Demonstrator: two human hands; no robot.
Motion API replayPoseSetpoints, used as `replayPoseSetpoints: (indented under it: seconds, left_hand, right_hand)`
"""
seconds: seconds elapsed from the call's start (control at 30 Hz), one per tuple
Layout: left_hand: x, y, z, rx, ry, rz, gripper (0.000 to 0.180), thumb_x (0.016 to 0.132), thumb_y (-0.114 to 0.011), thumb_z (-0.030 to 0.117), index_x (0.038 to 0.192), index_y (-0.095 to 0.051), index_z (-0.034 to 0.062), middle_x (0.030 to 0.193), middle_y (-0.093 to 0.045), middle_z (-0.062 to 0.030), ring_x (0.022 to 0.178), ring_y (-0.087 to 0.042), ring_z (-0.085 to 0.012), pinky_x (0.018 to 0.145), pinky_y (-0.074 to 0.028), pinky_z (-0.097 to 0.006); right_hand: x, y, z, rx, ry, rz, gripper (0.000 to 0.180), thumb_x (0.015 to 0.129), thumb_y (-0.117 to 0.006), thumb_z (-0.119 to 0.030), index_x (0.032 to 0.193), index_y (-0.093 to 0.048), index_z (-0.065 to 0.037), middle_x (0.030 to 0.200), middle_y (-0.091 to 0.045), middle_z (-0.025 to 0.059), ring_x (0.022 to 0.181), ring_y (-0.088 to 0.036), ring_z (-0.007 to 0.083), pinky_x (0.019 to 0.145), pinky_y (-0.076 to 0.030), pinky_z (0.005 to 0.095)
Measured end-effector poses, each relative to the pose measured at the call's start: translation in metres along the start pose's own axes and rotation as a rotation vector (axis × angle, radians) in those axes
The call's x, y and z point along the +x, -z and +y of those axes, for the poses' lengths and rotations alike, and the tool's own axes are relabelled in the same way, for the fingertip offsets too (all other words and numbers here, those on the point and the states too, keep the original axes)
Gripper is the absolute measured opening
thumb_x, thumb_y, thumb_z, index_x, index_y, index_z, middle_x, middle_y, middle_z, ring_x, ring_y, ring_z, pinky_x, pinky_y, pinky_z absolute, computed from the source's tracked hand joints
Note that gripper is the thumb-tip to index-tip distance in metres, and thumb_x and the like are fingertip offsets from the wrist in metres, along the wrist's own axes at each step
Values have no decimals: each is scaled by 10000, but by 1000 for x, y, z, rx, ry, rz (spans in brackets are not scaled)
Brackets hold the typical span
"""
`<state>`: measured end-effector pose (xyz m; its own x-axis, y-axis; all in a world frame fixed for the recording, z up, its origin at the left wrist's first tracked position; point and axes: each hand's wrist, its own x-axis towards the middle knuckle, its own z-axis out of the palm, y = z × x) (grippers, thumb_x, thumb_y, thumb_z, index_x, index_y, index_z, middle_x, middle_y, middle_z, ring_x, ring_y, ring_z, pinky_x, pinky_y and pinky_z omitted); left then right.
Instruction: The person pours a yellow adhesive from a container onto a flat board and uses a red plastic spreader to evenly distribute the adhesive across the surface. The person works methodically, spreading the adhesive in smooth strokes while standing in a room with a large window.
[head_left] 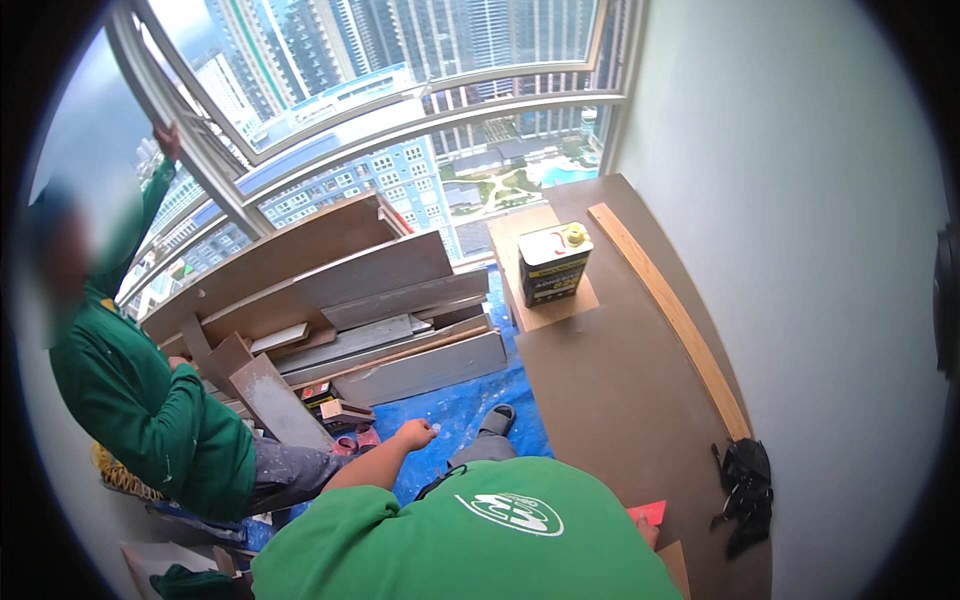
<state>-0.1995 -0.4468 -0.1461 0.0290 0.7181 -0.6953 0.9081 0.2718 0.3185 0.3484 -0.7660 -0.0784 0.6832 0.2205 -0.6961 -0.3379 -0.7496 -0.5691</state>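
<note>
My left hand (412, 434) hangs over the blue floor sheet, its fingers curled together. A small pale spot shows at the fingertips, too small to name. Low on the right, my right hand (648, 532) is half hidden by my green shirt (470, 540). It grips a red flat piece (650, 513) over the brown board (610, 400). On a wooden piece at the board's far end stands a rectangular can (556, 264), dark with a white top and a yellow cap.
A long wooden strip (670, 310) lies along the board, ending near a crumpled black thing (745, 490). Stacked panels (400, 280) lean under the windows. On the left stands a person in green (150, 400), one hand at the window frame. Blue sheeting (470, 395) covers the floor.
</note>
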Motion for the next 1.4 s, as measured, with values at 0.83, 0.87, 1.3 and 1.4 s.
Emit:
replayPoseSetpoints:
  seconds: [0.83, 0.87, 1.3, 1.4]
  left_hand:
    - [-44, -47, -77, 50, 110, -2, 506, 853, -669, 454, 1135, -712, 37, 1151, -697, -223, 1093, -651, -389, 944, -514, -462]
    - [-38, -42, -68, 54, 87, -22, 503, 853, -669, 454, 1126, -712, 34, 1157, -695, -223, 1094, -650, -391, 945, -513, -461]
    - [12, 4, 30, -150, -5, 18, 423, 865, -690, 425, 1046, -728, 45, 984, -747, -149, 912, -713, -305, 840, -551, -408]
    - [32, 42, 95, -489, 18, 31, 341, 909, -688, 332, 1061, -718, 28, 894, -742, -106, 754, -703, -187, 675, -555, -339]
  right_hand:
    - [149, -27, 28, -214, 337, 7, 386, 972, -655, -274, 796, -645, 70, 707, -660, 107, 612, -641, 191, 574, -528, 339]
    - [166, -11, 51, -207, 373, 18, 386, 971, -658, -269, 793, -645, 73, 708, -659, 108, 615, -642, 191, 579, -529, 341]
    - [93, 30, 51, -67, 82, -31, 357, 1001, -610, -309, 853, -596, 15, 659, -624, 83, 478, -599, 184, 395, -477, 307]
    - [83, 31, 57, -21, 67, -9, 350, 1000, -612, -305, 850, -596, 11, 649, -621, 83, 476, -599, 185, 388, -474, 311]
